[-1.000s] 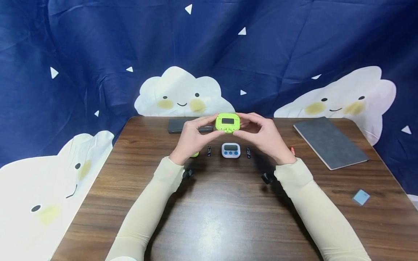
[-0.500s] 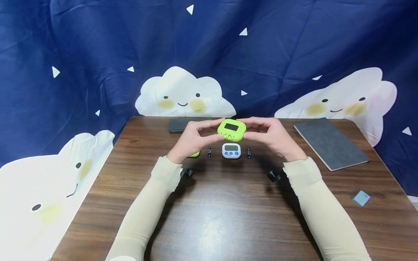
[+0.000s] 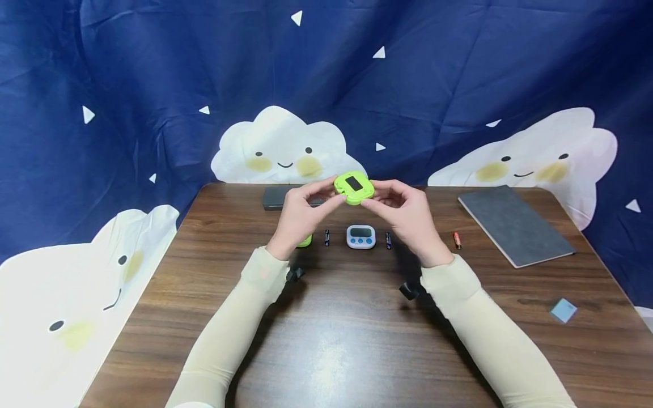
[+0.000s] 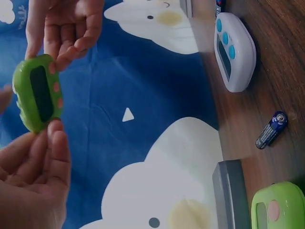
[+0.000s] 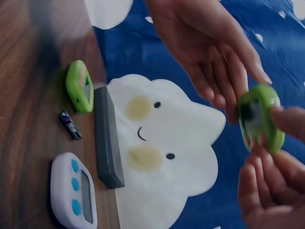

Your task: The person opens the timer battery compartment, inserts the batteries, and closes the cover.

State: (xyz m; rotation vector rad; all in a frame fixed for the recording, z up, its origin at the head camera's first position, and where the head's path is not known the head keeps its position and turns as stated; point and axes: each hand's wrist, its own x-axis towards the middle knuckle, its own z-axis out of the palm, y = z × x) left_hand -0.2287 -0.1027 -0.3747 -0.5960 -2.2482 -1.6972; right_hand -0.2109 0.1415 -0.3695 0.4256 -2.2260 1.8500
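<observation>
A green digital timer (image 3: pixel 361 193) is held up above the far part of the table, its back with a dark rectangle facing me. Its screen and pink buttons (image 4: pixel 55 87) show in the left wrist view. My left hand (image 3: pixel 300 216) pinches its left edge between thumb and fingers, and my right hand (image 3: pixel 412 221) grips the right edge likewise. Below it on the table sits a white timer (image 3: pixel 360 242) with blue buttons. A dark blue battery (image 3: pixel 327 237) lies left of that one, another battery (image 3: pixel 388 240) right of it. Behind my left wrist, a second green timer (image 5: pixel 79 87) is partly hidden.
At the table's back edge lies a dark grey box (image 3: pixel 277 198), partly covered by my left hand. To the right are a red battery (image 3: pixel 457 240), a grey notebook (image 3: pixel 515 225) and a small blue square (image 3: pixel 563 310). A blue cloud-patterned curtain (image 3: pixel 326 68) hangs behind.
The green timer dipped to the right, then came back up and left, and is now turned at a slant between both hands. My right forearm has shifted inward, uncovering the red battery.
</observation>
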